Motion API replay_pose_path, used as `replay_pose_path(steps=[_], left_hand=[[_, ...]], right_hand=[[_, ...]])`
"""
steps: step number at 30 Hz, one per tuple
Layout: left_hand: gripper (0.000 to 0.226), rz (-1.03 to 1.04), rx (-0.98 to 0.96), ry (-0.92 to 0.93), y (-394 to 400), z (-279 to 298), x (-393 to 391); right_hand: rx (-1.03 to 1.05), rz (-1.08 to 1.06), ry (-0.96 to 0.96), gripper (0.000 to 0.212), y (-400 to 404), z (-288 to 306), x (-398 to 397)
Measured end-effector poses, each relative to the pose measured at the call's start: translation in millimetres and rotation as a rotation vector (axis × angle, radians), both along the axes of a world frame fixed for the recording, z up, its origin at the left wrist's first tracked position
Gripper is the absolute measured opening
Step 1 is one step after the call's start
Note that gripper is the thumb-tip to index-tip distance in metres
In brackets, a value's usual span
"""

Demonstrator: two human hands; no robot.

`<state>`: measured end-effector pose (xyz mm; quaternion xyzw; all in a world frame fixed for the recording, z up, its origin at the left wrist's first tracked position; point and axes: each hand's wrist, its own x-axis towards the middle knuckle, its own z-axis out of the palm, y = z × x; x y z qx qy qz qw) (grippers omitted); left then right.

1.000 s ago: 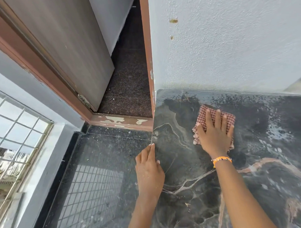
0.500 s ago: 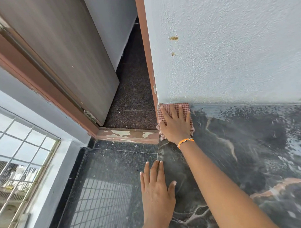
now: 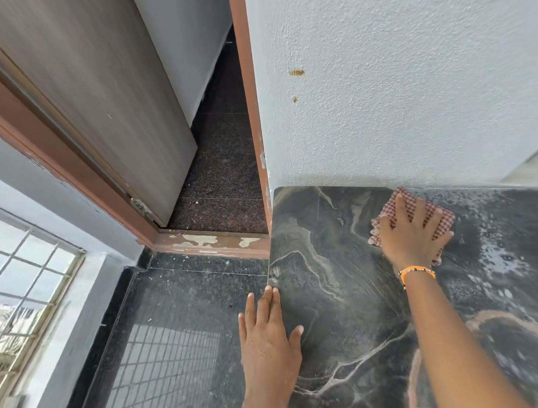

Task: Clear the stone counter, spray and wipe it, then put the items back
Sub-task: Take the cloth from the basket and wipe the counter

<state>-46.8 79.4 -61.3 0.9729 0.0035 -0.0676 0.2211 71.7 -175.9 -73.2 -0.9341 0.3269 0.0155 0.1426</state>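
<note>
Checked cloth [image 3: 414, 212] mostly hidden under right hand [image 3: 413, 237], fingers spread flat, near counter [image 3: 334, 262] back wall edge, left hand [image 3: 268, 341] flat with straight fingers on counter's left edge, counter's right cut off

dark veined polished stone counter [image 3: 340, 277] looks glossy and wet; red-checked woven cloth [image 3: 414, 208] looks soft; white plastered wall [image 3: 395, 92] is rough, matt.

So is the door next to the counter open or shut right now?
Open. The door is swung clear of its brown frame, and the speckled floor of the next room shows through the gap beside the stone counter.
</note>
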Motion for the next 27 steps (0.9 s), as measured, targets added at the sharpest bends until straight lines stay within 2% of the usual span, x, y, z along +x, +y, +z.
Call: replay_pose_path(steps=[2,4,9,11,16,23,27], left_hand=[[0.079,-0.025,0.086,0.016,-2,-1,0],[0.084,-0.073,0.176,-0.03,-4,-11,-1],[0.086,-0.031,0.205,-0.094,-18,-22,0],[0.089,-0.06,0.201,-0.128,-31,-22,-2],[0.102,-0.246,0.19,-0.164,-69,-25,-9],[0.102,-0.417,0.163,-0.237,-108,-22,-10],[0.109,-0.442,0.22,-0.13,-113,-19,-11]], right_hand=[[0.002,-0.049,0.005,0.058,17,0,-14],[-0.012,0.014,-0.002,0.058,46,-1,-26],[-0.046,0.588,-0.054,0.058,113,-1,-16],[-0.047,0.683,-0.037,0.058,112,0,1],[0.012,0.47,-0.047,0.057,52,0,26],[-0.058,0.126,-0.006,0.056,-100,-3,-8],[-0.043,-0.009,0.004,0.055,-149,-4,-31]])
